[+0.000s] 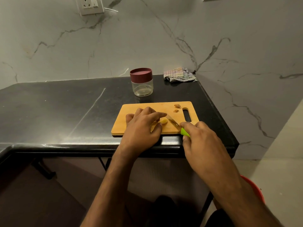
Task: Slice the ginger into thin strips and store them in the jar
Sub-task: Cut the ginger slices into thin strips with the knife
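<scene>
Pinning ginger (164,121), knife (176,125) angled down

Ginger (164,121) mostly under left hand (142,126)

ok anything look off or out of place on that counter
The cutting board sits at the counter's front edge, its near side slightly overhanging. The jar is lidded and looks empty. Two brown ginger scraps lie by the board's handle slot. A crumpled cloth sits in the corner.
</scene>
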